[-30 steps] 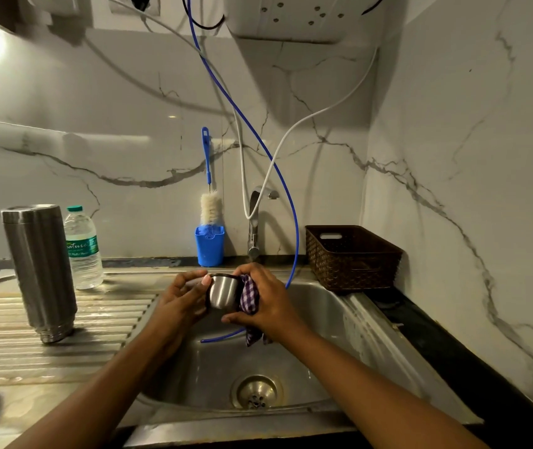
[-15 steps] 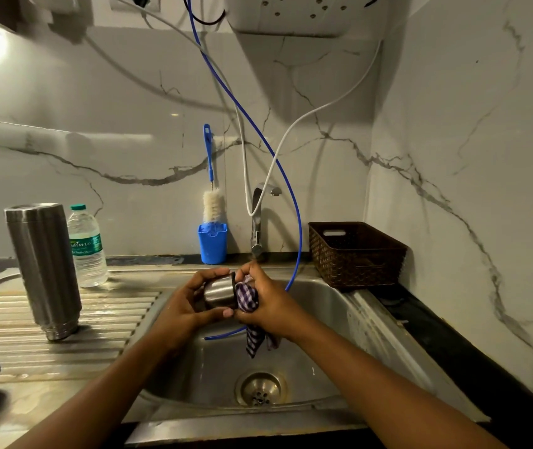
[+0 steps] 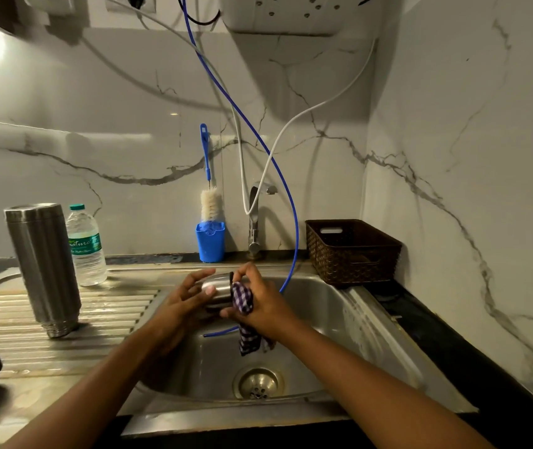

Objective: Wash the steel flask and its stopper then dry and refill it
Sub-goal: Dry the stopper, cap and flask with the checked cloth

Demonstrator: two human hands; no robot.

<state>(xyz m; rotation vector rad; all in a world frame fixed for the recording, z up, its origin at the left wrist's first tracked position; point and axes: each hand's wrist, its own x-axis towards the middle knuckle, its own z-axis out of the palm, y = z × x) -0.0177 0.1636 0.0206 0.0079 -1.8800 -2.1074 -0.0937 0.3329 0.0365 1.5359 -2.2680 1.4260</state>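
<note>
The left hand [image 3: 187, 299] grips the steel stopper [image 3: 218, 288] over the sink [image 3: 349, 306], with fingers curled round its near end and the thumb on its side. The right hand [image 3: 266, 303] pinches a purple-and-white checked cloth [image 3: 245, 314] against the stopper's other end. The loose tail of the cloth hangs toward the drain [image 3: 258, 382].

The steel flask [image 3: 43, 267] stands well apart on the ribbed drainboard [image 3: 113, 312] to the left, inverted, with its threaded mouth down. Just beside and behind it is a clear plastic water bottle [image 3: 85, 246], upright, with a green cap. Its green label carries white script that seems to begin "natur"; the rest is too small to read.

At the wall, a blue holder [image 3: 210, 243] contains a bottle brush [image 3: 210, 205], bristles up, with its blue handle against the tiles. A brown woven basket [image 3: 352, 254] sits at the sink's right rear corner, and its contents cannot be made out. A blue hose [image 3: 252, 134] hangs from above into the basin, beside the tap [image 3: 255, 218]
</note>
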